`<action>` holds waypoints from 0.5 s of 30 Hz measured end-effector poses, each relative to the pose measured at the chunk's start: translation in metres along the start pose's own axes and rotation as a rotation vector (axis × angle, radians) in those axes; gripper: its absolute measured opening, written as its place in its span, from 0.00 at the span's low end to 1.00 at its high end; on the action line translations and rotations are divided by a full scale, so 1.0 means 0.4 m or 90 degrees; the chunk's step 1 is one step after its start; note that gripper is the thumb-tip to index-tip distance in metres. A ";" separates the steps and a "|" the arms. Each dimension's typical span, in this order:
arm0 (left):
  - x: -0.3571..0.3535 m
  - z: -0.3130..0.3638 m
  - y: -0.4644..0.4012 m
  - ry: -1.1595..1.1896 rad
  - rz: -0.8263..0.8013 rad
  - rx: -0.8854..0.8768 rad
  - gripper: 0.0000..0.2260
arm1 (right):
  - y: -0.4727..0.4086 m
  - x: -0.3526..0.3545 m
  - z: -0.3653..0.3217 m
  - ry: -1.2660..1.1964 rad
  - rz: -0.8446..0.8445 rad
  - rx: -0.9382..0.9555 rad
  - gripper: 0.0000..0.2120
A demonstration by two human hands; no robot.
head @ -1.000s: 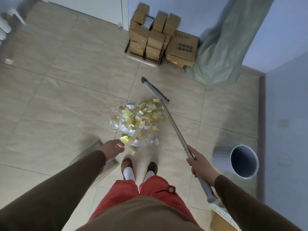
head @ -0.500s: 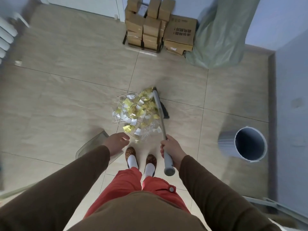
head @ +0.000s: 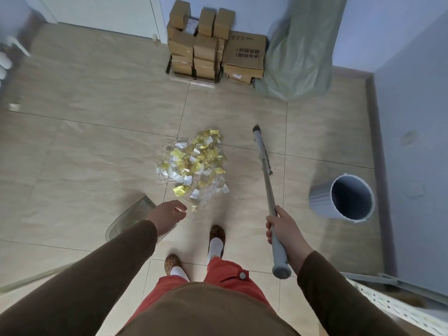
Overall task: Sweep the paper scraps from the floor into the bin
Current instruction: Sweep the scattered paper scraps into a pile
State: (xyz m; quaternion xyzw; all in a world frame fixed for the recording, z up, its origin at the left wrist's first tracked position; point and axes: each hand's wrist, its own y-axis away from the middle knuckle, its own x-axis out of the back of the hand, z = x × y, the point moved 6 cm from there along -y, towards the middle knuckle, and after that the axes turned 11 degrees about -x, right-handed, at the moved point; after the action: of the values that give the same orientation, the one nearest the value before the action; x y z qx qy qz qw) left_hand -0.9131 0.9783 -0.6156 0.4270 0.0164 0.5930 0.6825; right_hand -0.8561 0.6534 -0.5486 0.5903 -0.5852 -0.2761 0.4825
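Note:
A heap of yellow and white paper scraps (head: 194,166) lies on the tiled floor just ahead of my feet. My right hand (head: 282,229) grips the grey handle of the broom (head: 266,180). The broom's head (head: 261,147) sits on the floor to the right of the heap, a short gap away. The grey bin (head: 320,197) stands open further right, near the wall. My left hand (head: 167,214) hovers with loosely curled fingers and holds nothing, close to the heap's near edge. A translucent dustpan (head: 132,214) lies partly hidden under that arm.
Stacked cardboard boxes (head: 206,49) and a pale green plastic sack (head: 298,52) stand against the far wall. A white perforated metal piece (head: 397,309) lies at the lower right. Blue walls close in on the right. A small scrap (head: 14,106) lies far left.
The broom head has swung away from the heap's right edge to the right, and my right hand moved right with it. My left hand's fingers have loosened a little.

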 end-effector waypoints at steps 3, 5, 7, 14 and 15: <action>-0.002 -0.006 0.024 0.008 -0.014 0.000 0.07 | -0.071 -0.014 -0.042 0.042 0.013 -0.017 0.18; 0.007 -0.072 0.070 -0.002 -0.035 -0.009 0.06 | -0.095 -0.079 -0.018 0.037 0.006 -0.043 0.14; 0.010 -0.135 0.106 -0.024 -0.050 -0.029 0.06 | -0.110 -0.150 0.004 -0.036 -0.009 -0.073 0.08; 0.013 -0.166 0.141 -0.029 -0.053 -0.028 0.07 | -0.008 -0.223 0.085 -0.209 -0.172 -0.119 0.08; 0.017 -0.170 0.150 -0.030 -0.055 -0.027 0.07 | 0.022 -0.227 0.110 -0.214 -0.179 -0.104 0.11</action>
State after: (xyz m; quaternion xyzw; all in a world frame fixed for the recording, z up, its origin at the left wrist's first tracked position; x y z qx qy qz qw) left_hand -0.9949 1.0181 -0.6195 0.4255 0.0061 0.5527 0.7165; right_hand -0.9139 0.7309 -0.5795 0.5709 -0.5452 -0.4815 0.3808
